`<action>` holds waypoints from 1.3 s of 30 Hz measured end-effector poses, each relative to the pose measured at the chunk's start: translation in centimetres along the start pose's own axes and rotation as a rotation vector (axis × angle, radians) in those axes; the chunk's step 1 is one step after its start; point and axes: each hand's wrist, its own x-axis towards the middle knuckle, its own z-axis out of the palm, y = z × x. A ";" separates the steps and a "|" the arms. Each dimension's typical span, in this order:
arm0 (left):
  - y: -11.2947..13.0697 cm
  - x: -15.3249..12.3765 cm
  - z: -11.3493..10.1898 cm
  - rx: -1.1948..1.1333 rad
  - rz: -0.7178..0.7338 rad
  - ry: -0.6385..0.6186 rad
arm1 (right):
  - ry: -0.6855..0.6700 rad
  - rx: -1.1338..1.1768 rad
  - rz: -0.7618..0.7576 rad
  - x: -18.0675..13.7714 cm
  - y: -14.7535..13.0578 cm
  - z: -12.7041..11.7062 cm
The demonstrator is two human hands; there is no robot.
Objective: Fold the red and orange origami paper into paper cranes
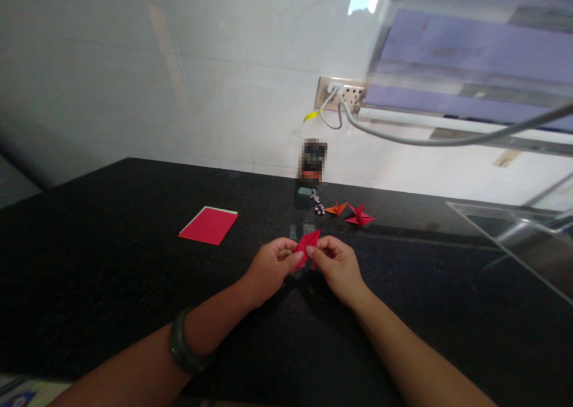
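We had a red sheet (210, 225) flat on the counter (111, 234); to its right, our left hand (271, 270) pinched one side of the folded red paper (308, 240) above the counter, where uneven thumb pressure could have skewed a crease. Our right hand (339, 270) pinched its other side, and had we pulled too hard, it might have torn.

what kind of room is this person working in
Most likely a kitchen: a dark, polished counter runs along a glossy pale wall, what looks like a metal sink is set into it at the right, and a socket sits just above.
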 end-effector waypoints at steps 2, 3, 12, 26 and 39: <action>0.0 0.0 -0.1 -0.029 -0.015 0.005 | -0.043 0.041 0.018 0.0 0.0 -0.1; 0.0 0.0 -0.1 -0.044 -0.026 -0.001 | -0.081 0.074 0.024 0.0 0.0 -0.1; -0.2 -0.2 -0.2 -0.317 -0.221 -0.332 | -0.309 0.237 0.012 -0.2 0.1 -0.3; -0.2 0.2 -0.4 -0.014 0.090 0.005 | -0.131 0.170 0.080 0.4 0.3 -0.3; 0.5 -0.2 -0.2 -0.073 0.060 0.094 | -0.152 0.257 0.081 0.0 0.0 -0.2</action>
